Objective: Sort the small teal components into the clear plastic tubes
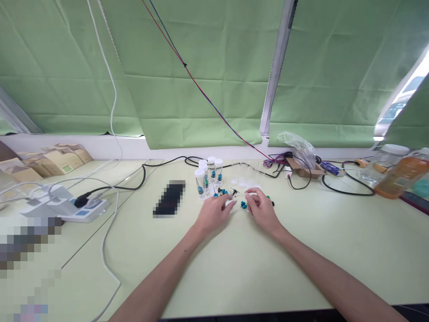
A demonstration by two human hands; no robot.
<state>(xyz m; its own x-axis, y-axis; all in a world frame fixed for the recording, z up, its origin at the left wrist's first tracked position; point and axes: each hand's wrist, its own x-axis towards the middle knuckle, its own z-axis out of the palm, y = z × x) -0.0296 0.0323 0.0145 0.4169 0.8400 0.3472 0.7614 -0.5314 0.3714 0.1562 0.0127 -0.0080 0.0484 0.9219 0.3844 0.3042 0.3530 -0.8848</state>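
My right hand (263,209) has thumb and fingers pinched at one end of a thin pale rod (241,193), which points left towards a small dark-headed piece (234,192). Close by on the left, my left hand (214,213) rests on the table with thumb and index finger apart, beside small teal-headed pieces (224,191). Another teal piece (243,205) lies between the hands. Several clear vials with white caps (200,184) stand behind my left hand, holding teal-headed pieces. Further back are clear uncapped vials (244,171) and loose white caps (234,182).
A blurred black phone-like slab (169,198) lies left of the vials. A power strip (83,211) with cables sits at the left. Cardboard boxes (63,158) stand behind it. At the right are an open carton (303,167), a clear jar (382,163) and an orange-filled bottle (404,174).
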